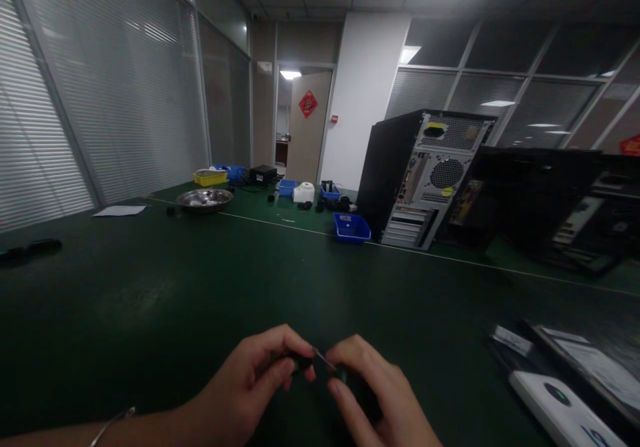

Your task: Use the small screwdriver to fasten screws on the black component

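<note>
At six o'clock I see the left hand pinching a small dark piece, the right hand closed on a thin-shafted tool; the white label at four o'clock, I can't read.

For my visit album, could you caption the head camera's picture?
Left hand and right hand hold a thin metal piece between them over a green table, a computer case beyond.

thin metallic rod, smooth faintly glossy tabletop, shiny metal bowl, blue plastic bin
</note>
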Tool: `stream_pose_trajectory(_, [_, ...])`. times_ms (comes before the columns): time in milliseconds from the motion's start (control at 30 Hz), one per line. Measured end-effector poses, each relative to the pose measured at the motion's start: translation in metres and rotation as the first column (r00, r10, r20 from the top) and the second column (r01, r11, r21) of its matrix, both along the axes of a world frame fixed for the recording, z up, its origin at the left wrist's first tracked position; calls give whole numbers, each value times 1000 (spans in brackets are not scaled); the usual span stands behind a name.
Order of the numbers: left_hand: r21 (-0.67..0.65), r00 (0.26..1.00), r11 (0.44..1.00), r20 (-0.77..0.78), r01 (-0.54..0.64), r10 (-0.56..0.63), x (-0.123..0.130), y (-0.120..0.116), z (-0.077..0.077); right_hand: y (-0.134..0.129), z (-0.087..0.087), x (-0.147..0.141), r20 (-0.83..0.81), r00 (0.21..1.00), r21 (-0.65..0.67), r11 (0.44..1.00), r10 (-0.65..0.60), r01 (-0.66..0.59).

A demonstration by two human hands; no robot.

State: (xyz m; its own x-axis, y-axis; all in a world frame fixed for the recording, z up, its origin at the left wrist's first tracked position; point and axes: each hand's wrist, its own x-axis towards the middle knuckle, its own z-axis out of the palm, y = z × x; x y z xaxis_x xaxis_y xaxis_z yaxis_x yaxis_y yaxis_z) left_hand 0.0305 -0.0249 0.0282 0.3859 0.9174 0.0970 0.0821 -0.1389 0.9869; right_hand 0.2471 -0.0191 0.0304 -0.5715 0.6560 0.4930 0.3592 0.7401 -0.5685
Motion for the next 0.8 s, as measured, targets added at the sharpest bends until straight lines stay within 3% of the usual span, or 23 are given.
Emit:
stream_pose_trajectory(200, [7,999,1000,-22,-30,31,-2,1,-2,-1,3,1,0,998,-38,997,64,-64])
stream_pose_trajectory(400, [62,996,995,41,75,-78,-1,-2,5,-1,4,2,-11,998,-78,995,60,-61])
stream_pose_trajectory(633, [63,997,998,-67,-20,24,-3,0,6,0,5,1,-17,998,-104,993,54,-55])
stream_pose_trajectory(800, [177,983,983,-167,-47,77,-4,-1,3,-1,6,0,-1,998,-113,991,64,-64])
